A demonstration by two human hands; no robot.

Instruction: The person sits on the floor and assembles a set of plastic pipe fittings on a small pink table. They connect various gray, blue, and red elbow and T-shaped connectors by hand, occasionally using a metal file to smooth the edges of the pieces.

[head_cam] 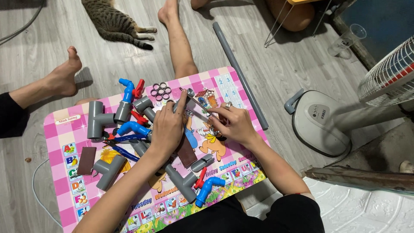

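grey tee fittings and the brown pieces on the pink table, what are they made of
Grey tee fittings: probably moulded plastic pipe; matte, uniform grey, thick-walled sockets. Brown pieces: flat dull rectangles, possibly sandpaper or leather; unclear. Pink table: glossy printed top, likely laminate or plastic.

Slim grey metal tool (196, 100) lying aslant across a pink checked children's table (56, 129), upper end pinned under the left hand's (168, 129) forefinger, lower end pinched by the right hand (235, 123), beside grey pipe fittings (144, 105).
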